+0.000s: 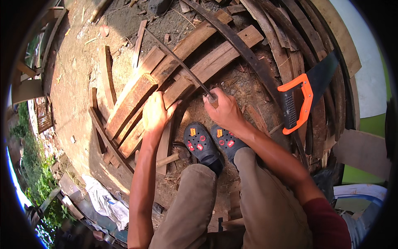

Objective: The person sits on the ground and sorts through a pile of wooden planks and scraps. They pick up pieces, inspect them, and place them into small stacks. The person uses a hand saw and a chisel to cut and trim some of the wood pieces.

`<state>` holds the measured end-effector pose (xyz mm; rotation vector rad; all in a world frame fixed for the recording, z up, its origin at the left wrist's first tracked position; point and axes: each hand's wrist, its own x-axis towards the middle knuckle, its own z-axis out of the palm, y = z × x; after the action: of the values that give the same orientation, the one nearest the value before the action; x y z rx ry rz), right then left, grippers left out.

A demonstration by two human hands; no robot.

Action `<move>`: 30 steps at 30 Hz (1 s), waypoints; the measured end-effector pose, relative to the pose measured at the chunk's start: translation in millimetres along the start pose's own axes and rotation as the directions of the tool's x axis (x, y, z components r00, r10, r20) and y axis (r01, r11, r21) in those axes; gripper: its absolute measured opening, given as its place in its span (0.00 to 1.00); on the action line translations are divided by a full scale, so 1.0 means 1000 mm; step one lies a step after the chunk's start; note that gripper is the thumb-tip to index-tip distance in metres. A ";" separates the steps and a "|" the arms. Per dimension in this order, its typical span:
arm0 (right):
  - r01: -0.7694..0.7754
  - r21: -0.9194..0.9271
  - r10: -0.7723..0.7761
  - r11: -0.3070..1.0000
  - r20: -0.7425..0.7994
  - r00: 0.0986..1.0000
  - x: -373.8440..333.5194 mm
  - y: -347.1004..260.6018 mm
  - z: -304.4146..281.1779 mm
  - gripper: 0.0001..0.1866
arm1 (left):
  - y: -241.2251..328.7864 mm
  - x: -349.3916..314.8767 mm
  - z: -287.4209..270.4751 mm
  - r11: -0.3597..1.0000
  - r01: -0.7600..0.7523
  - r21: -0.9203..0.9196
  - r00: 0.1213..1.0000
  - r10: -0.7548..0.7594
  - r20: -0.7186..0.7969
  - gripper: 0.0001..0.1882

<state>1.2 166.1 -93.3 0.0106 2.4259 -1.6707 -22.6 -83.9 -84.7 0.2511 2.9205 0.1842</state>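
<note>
My right hand (224,108) is closed round the handle of a long, thin dark blade (177,59), seen nearly edge-on. Its kind I cannot make out. The blade points away to the upper left and crosses over several wooden planks. My left hand (156,113) is closed over a short wooden plank (179,90), thumb on its near side. Just left of that hand lies a thick wooden beam (132,103). Another long plank (226,57) stretches to the upper right, beneath the blade.
At right, a handsaw with an orange handle (307,101) leans on stacked boards (304,37). A curved dark strip (244,50) arches across the planks. My dark clogs (202,143) stand close by. A wooden handle (168,159) lies left of them. White cloth (108,203) is at lower left.
</note>
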 end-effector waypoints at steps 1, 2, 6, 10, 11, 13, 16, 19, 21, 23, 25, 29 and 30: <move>-0.004 0.038 0.005 0.999 -0.018 1.000 0.000 -0.007 -0.002 0.17 | 0.000 0.000 0.001 1.000 -0.005 0.003 1.000 0.005 -0.009 0.36; -0.008 0.077 0.011 0.997 -0.036 0.999 -0.001 -0.011 -0.002 0.19 | -0.001 -0.001 0.001 1.000 -0.009 0.006 1.000 0.009 -0.018 0.36; -0.090 -0.156 0.109 0.984 0.117 0.987 -0.004 0.022 0.006 0.17 | 0.001 0.001 0.002 0.999 -0.036 0.011 0.997 0.037 -0.065 0.33; -0.036 -0.002 0.037 0.999 0.032 0.999 0.000 -0.010 -0.006 0.17 | -0.002 -0.001 0.004 0.999 -0.034 0.014 0.996 0.035 -0.077 0.33; -0.025 0.064 0.026 0.998 -0.009 1.000 -0.001 -0.015 -0.006 0.18 | 0.000 -0.001 0.002 1.000 -0.027 0.011 0.997 0.027 -0.069 0.33; -0.091 -0.016 0.092 0.996 0.057 0.994 -0.005 -0.004 -0.003 0.18 | 0.004 0.001 -0.004 1.000 -0.005 0.009 0.999 0.006 -0.040 0.33; -0.178 -0.239 0.226 0.955 0.190 0.955 -0.007 0.024 0.004 0.18 | 0.006 0.003 -0.006 1.000 0.004 0.023 1.000 -0.003 -0.019 0.33; -0.127 -0.095 0.139 0.987 0.131 0.982 -0.005 0.002 -0.009 0.21 | 0.001 -0.002 0.000 0.999 -0.020 0.030 0.997 0.022 -0.073 0.33; -0.058 0.022 0.057 0.998 0.048 0.997 -0.008 -0.008 -0.007 0.22 | 0.002 0.001 -0.001 0.999 -0.032 0.021 0.995 0.034 -0.093 0.33; -0.092 -0.030 0.093 0.995 0.065 0.993 -0.011 0.000 -0.004 0.21 | -0.001 -0.002 0.003 0.999 -0.025 0.024 0.997 0.027 -0.076 0.34; -0.209 -0.250 0.251 0.946 0.152 0.956 -0.015 0.036 0.005 0.20 | 0.003 0.004 0.000 1.000 -0.018 0.020 0.998 0.019 -0.057 0.34; -0.136 -0.153 0.154 0.979 0.107 0.982 -0.013 0.011 -0.008 0.18 | -0.001 -0.002 0.001 1.000 -0.022 0.012 0.995 0.023 -0.100 0.33; -0.109 -0.061 0.113 0.992 0.061 0.992 -0.014 0.004 -0.009 0.17 | -0.001 -0.002 0.001 1.000 -0.023 0.016 0.996 0.025 -0.091 0.33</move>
<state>13.7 177.8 -91.6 0.0805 2.3783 -1.5306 -20.7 -85.0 -85.8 0.2874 3.0118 0.1821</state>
